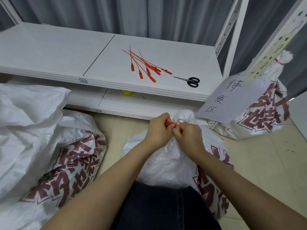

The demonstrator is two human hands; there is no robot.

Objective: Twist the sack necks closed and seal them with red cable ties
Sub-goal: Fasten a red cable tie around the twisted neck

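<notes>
Because the white sack (167, 165) on the floor before the person looks thin, soft and slippery, its bunched neck (183, 116) is best gripped low, where the left hand (157, 130) and right hand (190, 136) curl tightly, pinching the stiff red tie (170, 124).

I see black-handled scissors (189, 81) lying on the upper white shelf (49, 52) near its front edge, blades pointing left. A small numbered label (83, 80) sits on that edge. On the lower shelf (149, 103) a yellow object (127, 93) is half hidden under the upper board. A paper sign (232, 100) with handwritten characters hangs from the perforated upright (272, 52) at my right. Grey curtains (116, 14) hang behind, and the floor (265, 163) is beige tile.
</notes>
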